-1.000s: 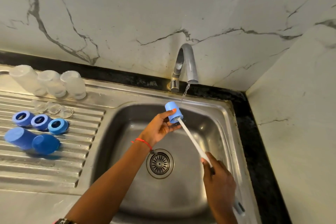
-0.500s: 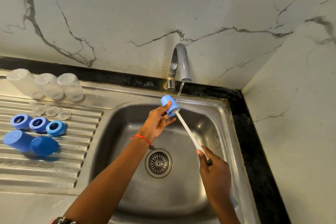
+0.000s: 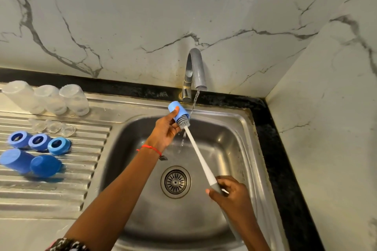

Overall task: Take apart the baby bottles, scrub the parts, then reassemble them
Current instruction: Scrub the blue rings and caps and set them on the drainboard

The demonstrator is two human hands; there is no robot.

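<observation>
a stainless steel sink [image 3: 234, 128] sits in a corner of white marble-look wall [image 3: 122, 26] with grey veins, edged by a strip of black speckled stone table [image 3: 285, 169]. a curved grey tap [image 3: 194, 67] runs a thin stream of water [image 3: 193, 104] into the basin, above the round drain [image 3: 175, 182]. to the left, the ribbed draining board [image 3: 51, 195] carries three clear bottle bodies [image 3: 48, 99] standing upside down in a row at the back, three clear teats [image 3: 53, 126] just in front of them, then three blue collar rings [image 3: 38, 142], and two blue caps [image 3: 30, 164] lying nearest.

the left hand [image 3: 166, 131], a red thread at its wrist, grips a light blue cap [image 3: 179, 112] beside the stream. the grey ribbed head of a bottle brush [image 3: 196, 149] sits partly inside the cap's mouth. the right hand [image 3: 230, 194] is curled round the brush's grey grip, low over the basin.

no brand, label or writing can be read; the bottles may bear faint markings, but the view is too soft to tell.
</observation>
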